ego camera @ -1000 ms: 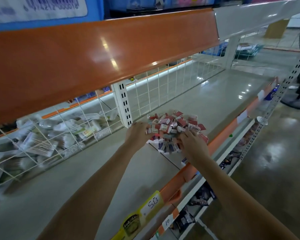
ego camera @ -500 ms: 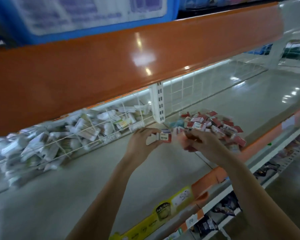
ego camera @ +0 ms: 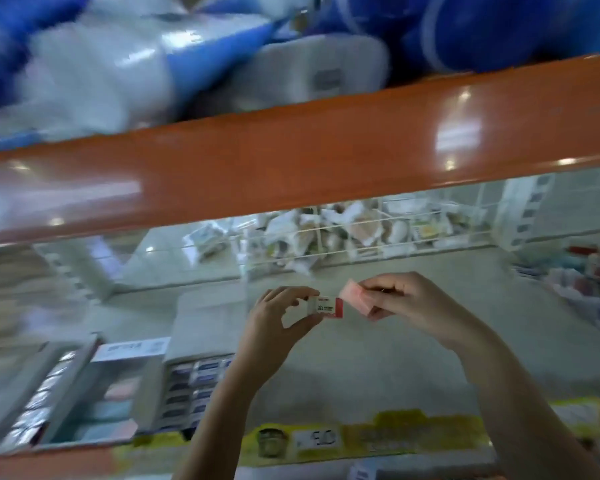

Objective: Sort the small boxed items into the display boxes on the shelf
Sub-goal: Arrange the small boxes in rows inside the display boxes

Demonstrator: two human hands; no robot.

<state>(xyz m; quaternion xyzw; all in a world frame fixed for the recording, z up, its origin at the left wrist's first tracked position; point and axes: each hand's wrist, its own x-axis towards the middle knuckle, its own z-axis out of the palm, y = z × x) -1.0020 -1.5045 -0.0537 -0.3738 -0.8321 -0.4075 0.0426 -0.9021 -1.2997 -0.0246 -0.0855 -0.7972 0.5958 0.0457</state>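
Note:
My left hand (ego camera: 284, 317) pinches a small white and red box (ego camera: 328, 305) between thumb and fingers above the grey shelf (ego camera: 378, 358). Just to its right, my right hand (ego camera: 409, 301) holds a small pink box (ego camera: 357, 298), almost touching the first. Open display boxes stand at the lower left: one with dark-labelled items in rows (ego camera: 196, 393), one with pink and teal items (ego camera: 115, 407), and a third (ego camera: 39, 393) at the far left. The heap of loose small boxes (ego camera: 582, 275) lies blurred at the right edge.
An orange beam (ego camera: 291, 150) crosses overhead, with blue and white packs (ego camera: 153, 57) above it. A white wire grid (ego camera: 343, 237) backs the shelf, with wrapped packets behind it. Yellow price labels (ego camera: 326, 439) run along the shelf's front edge.
The view has swung left from the heap toward the display boxes. Both hands have come away from the heap, each with one small box.

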